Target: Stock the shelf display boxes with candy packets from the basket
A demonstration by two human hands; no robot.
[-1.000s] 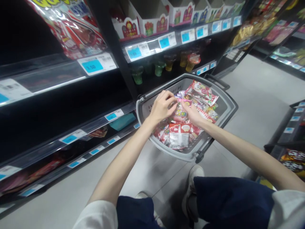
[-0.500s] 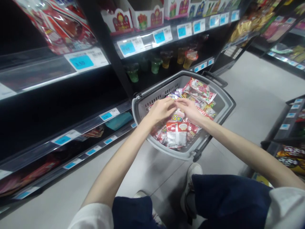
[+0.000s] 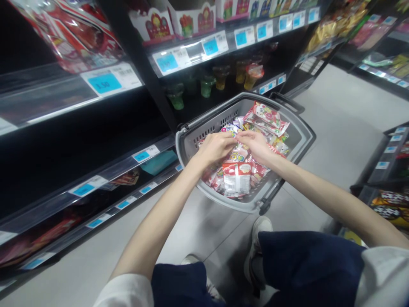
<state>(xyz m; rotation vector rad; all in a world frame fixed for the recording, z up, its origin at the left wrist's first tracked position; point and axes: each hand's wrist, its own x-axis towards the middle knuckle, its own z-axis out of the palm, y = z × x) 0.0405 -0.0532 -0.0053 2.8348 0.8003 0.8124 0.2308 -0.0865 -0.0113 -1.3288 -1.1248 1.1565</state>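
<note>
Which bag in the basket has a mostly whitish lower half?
The front-middle bag, nearer you than your left hand and right hand; the other visible bags look redder or multicoloured.

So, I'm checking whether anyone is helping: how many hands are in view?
2: the left hand and the right hand, close together over packets in the grey basket.

The shopping basket (image 3: 305,128) is plain grey, its handle (image 3: 271,202) black. By its far edge, a red and white candy packet (image 3: 270,116) has a striped border; toward its near edge, another packet (image 3: 237,180) is red above, whitish below. A pink packet (image 3: 235,156) between them bears yellow lettering. Along the black shelving (image 3: 128,34), price labels (image 3: 212,46) are blue and white; one jelly cup (image 3: 207,87) is green.
</note>
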